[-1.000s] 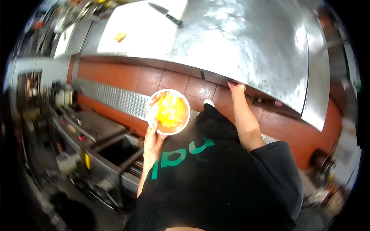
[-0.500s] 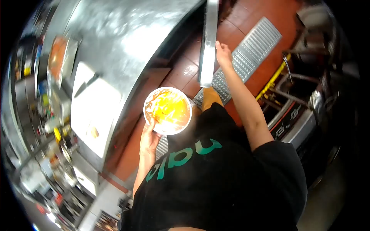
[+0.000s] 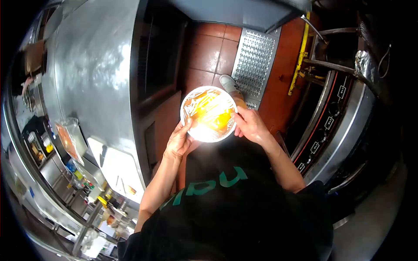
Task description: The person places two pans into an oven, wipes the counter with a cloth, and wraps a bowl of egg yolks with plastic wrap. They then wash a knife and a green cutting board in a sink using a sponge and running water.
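Observation:
A round white bowl (image 3: 208, 137) of orange-yellow food is covered with wrinkled clear plastic wrap (image 3: 209, 106), which reflects bright glare. It is held in front of my dark shirt. At its lower left rim, my left hand (image 3: 177, 141) grips with the thumb on top and the fingers underneath. On the opposite side, my right hand (image 3: 252, 125) also grips the rim, fingertips at the edge. What the food is cannot be made out through the glare.
A steel counter (image 3: 93, 65) runs along the left, with a white cutting board (image 3: 119, 169) and a knife on it. Beneath it is a dark open compartment (image 3: 161, 48). A metal door (image 3: 244, 13) stands across the top. At right is a cooking appliance with knobs (image 3: 324, 124).
My right hand has left the metal door's edge and taken hold of the bowl. The door has swung farther open. The bowl has shifted a little to the right, and my view has turned.

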A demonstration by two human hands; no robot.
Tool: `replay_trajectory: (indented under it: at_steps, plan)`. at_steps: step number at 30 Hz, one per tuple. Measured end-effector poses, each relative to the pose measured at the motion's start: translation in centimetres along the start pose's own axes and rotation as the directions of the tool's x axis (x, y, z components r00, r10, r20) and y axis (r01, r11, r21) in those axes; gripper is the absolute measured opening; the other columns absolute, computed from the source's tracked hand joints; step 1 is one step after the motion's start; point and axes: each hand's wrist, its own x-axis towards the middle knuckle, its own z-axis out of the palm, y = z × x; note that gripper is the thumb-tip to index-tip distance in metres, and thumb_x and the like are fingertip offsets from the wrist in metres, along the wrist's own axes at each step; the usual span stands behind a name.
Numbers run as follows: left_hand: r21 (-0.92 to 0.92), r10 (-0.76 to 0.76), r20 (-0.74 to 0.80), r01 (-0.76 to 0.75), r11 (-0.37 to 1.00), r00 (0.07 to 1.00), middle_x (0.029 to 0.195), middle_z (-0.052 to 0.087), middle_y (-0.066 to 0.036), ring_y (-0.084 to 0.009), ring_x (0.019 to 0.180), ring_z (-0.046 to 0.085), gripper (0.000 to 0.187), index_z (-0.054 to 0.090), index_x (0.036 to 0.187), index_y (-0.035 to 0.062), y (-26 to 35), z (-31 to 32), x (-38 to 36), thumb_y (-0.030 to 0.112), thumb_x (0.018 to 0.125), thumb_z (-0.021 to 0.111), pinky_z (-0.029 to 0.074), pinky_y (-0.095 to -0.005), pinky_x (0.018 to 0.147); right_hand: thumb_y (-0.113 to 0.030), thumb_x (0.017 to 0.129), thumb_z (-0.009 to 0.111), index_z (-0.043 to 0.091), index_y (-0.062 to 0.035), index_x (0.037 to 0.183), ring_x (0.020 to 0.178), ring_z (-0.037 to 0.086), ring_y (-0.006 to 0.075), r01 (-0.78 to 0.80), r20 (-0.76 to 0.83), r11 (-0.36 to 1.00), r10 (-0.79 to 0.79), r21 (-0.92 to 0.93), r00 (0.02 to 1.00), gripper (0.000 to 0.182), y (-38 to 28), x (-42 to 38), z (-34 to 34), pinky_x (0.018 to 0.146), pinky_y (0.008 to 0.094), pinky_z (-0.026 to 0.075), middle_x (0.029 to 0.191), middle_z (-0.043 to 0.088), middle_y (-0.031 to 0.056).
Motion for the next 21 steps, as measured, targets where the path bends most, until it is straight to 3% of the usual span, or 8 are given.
replay_trajectory:
  at_steps: [3, 4, 5, 7, 9, 13, 19, 21]
  plan:
    - [0.375, 0.042, -0.131, 0.010, 0.927, 0.990, 0.116, 0.052, -0.012, -0.0211, 0.107, 0.050, 0.041, 0.043, 0.119, 0.0012, 2.1, 1.9, 2.5, 0.013, 0.083, 0.057, 0.038, -0.0319, 0.093, -0.013, 0.087, 0.045, 0.053, 0.0039, 0.087, 0.045, 0.055, 0.0111, 0.000, -0.047, 1.000, -0.001, -0.010, 0.999, 0.018, 0.8, 3.2, -1.0, 0.041, 0.0220, 0.044, 0.057, 0.056, 0.0062]
    - [0.714, 0.288, -0.041, -0.174, 0.678, 0.957, 0.121, 0.048, -0.014, -0.0220, 0.111, 0.046, 0.048, 0.040, 0.123, 0.0004, 3.0, 2.2, 2.6, 0.014, 0.081, 0.059, 0.034, -0.0304, 0.095, -0.013, 0.087, 0.045, 0.053, 0.0039, 0.087, 0.045, 0.055, 0.0111, -0.005, -0.045, 1.000, 0.005, 0.001, 0.999, 0.018, 0.8, 4.1, -1.3, 0.041, 0.0220, 0.044, 0.057, 0.056, 0.0062]
    - [0.936, 0.588, 0.138, -0.299, 0.185, 0.797, 0.123, 0.046, -0.014, -0.0227, 0.111, 0.045, 0.055, 0.037, 0.126, 0.0004, 5.1, 4.6, 1.5, 0.014, 0.079, 0.061, 0.032, -0.0314, 0.096, -0.012, 0.086, 0.046, 0.053, 0.0037, 0.087, 0.045, 0.055, 0.0111, 0.031, -0.120, 0.999, -0.026, 0.042, 0.992, 0.017, 0.3, 4.8, -1.4, 0.042, 0.0225, 0.044, 0.057, 0.056, 0.0066]
    - [0.953, 0.787, 0.228, -0.297, -0.060, 0.573, 0.124, 0.045, -0.014, -0.0235, 0.113, 0.041, 0.054, 0.037, 0.126, 0.0010, 10.4, 6.8, -0.2, 0.018, 0.080, 0.060, 0.030, -0.0341, 0.097, -0.011, 0.086, 0.046, 0.053, 0.0036, 0.088, 0.045, 0.055, 0.0112, 0.056, -0.183, 0.993, -0.036, 0.103, 0.982, 0.016, -1.1, 7.0, -1.7, 0.043, 0.0231, 0.045, 0.057, 0.056, 0.0071]
    - [0.926, 0.908, 0.371, -0.154, -0.345, 0.193, 0.126, 0.042, -0.014, -0.0248, 0.117, 0.038, 0.056, 0.034, 0.128, 0.0012, 15.3, 4.2, 0.6, 0.026, 0.083, 0.056, 0.028, -0.0365, 0.098, -0.010, 0.084, 0.046, 0.054, 0.0029, 0.088, 0.045, 0.056, 0.0129, 0.098, -0.254, 0.995, -0.104, -0.037, 0.962, 0.015, -2.9, 9.8, -2.3, 0.044, 0.0255, 0.045, 0.057, 0.057, 0.0097]
    - [0.768, 0.734, 0.523, 0.135, -0.626, 0.434, 0.135, 0.026, -0.018, -0.0297, 0.126, 0.022, 0.060, 0.025, 0.132, 0.0001, 20.9, -0.3, 5.3, 0.041, 0.089, 0.034, 0.016, -0.0407, 0.102, -0.010, 0.083, 0.047, 0.053, 0.0023, 0.084, 0.046, 0.058, 0.0181, 0.153, -0.290, 0.982, -0.178, -0.107, 0.940, 0.014, -2.5, 16.7, -2.7, 0.045, 0.0302, 0.044, 0.058, 0.057, 0.0138]
    - [0.786, 0.729, 0.520, 0.083, -0.612, 0.444, 0.136, 0.024, -0.020, -0.0331, 0.127, 0.021, 0.062, 0.028, 0.130, -0.0004, 21.0, 0.2, 6.2, 0.045, 0.088, 0.029, 0.016, -0.0436, 0.103, -0.012, 0.081, 0.049, 0.051, 0.0003, 0.073, 0.043, 0.051, 0.0263, 0.306, -0.360, 0.890, -0.423, -0.338, 0.832, 0.014, -1.2, 27.7, 1.2, 0.043, 0.0350, 0.039, 0.049, 0.050, 0.0117]
    - [0.778, 0.731, 0.522, 0.105, -0.619, 0.440, 0.136, 0.025, -0.020, -0.0335, 0.127, 0.022, 0.063, 0.028, 0.130, -0.0002, 21.3, -0.2, 6.2, 0.047, 0.088, 0.028, 0.016, -0.0441, 0.102, -0.015, 0.084, 0.048, 0.050, -0.0006, 0.066, 0.038, 0.044, 0.0183, 0.288, -0.302, 0.896, -0.186, 0.338, 0.935, 0.023, 0.6, 33.3, 5.5, 0.039, 0.0304, 0.035, 0.044, 0.044, 0.0038]
